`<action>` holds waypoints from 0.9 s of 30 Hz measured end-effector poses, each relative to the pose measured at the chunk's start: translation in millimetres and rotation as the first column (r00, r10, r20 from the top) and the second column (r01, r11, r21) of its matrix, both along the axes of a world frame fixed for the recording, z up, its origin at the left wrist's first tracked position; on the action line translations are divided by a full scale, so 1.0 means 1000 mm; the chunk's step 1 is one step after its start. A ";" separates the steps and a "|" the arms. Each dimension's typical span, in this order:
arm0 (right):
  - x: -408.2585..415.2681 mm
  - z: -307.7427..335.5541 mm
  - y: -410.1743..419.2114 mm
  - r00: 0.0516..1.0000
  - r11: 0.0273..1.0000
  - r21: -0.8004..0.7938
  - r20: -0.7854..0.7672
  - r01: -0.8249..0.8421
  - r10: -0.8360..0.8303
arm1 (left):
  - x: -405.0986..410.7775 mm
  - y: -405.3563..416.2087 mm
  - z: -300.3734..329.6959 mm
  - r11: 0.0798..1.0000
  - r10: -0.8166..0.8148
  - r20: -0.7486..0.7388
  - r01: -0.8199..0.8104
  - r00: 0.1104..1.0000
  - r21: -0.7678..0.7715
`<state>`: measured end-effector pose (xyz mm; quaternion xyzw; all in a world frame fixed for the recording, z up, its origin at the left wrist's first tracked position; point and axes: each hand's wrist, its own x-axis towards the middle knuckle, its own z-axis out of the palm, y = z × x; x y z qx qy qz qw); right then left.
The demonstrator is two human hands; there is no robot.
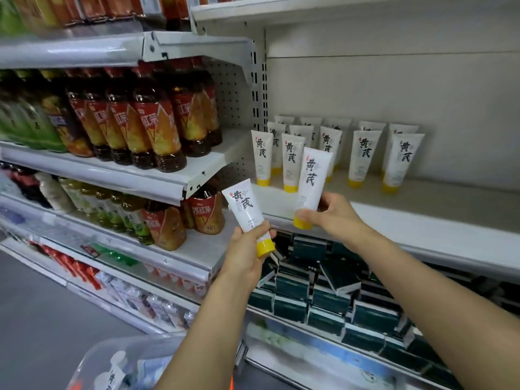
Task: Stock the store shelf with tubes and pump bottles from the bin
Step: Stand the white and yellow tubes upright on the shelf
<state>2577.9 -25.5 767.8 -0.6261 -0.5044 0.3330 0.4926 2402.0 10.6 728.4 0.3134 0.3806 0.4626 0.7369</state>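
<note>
two tubes headed for the shelf

the clear plastic bin, cut off at the bottom edge, hides most of its stock. the left hand grips a white yellow-capped tube; the right hand pinches a second white tube just over the white metal shelf. best set each cap-down in the open front gap, clear of the standing tubes. no pump bottles show.
</note>
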 end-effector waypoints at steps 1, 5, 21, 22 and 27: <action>0.010 0.000 0.004 0.999 0.999 -0.002 -0.002 0.038 -0.038 | 0.003 0.001 0.000 1.000 0.002 -0.006 -0.002 1.000 -0.005; 0.045 -0.005 0.024 0.980 0.980 -0.013 -0.012 0.199 -0.199 | 0.015 0.005 0.006 1.000 0.011 -0.013 -0.011 1.000 -0.006; 0.080 -0.025 0.085 0.947 0.980 0.021 0.253 0.197 -0.196 | 0.061 0.030 0.026 0.996 0.086 -0.007 -0.086 0.996 -0.011; 0.082 -0.024 0.085 0.945 0.982 0.020 0.271 0.187 -0.185 | 0.063 0.032 0.026 0.996 0.084 -0.009 -0.084 0.996 -0.010; 0.089 -0.024 0.091 0.938 0.986 -0.006 0.310 0.166 -0.156 | 0.076 0.033 0.028 0.995 0.098 -0.013 -0.098 0.995 -0.016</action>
